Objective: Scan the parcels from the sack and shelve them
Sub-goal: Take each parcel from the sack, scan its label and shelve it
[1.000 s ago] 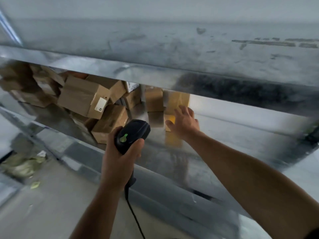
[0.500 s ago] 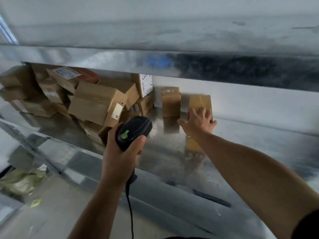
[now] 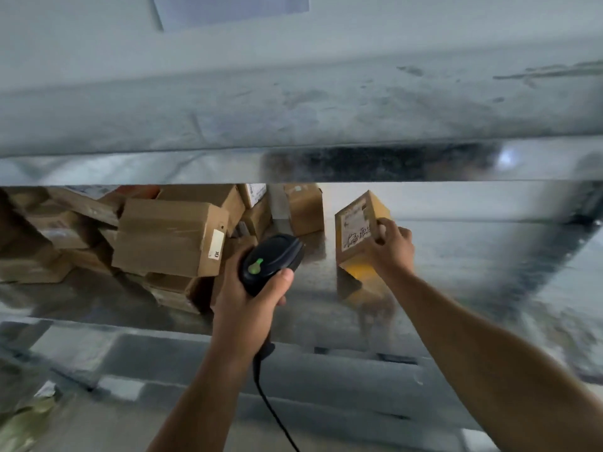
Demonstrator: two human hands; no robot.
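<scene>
A metal shelf [image 3: 456, 256] spans the view, with a heap of cardboard parcels [image 3: 169, 236] at 9 o'clock. The right hand [image 3: 391, 246] grips a small tilted parcel [image 3: 357, 233] at the scanner's 2 o'clock. The left hand [image 3: 248, 308] clasps the black barcode scanner [image 3: 270, 259] at centre.

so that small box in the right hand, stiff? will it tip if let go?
Probably stiff: the small box shows crisp edges under the right hand. Likely light, since a grip on one edge holds it. Released now it could tip: it is tilted, not flat on the shelf.
</scene>
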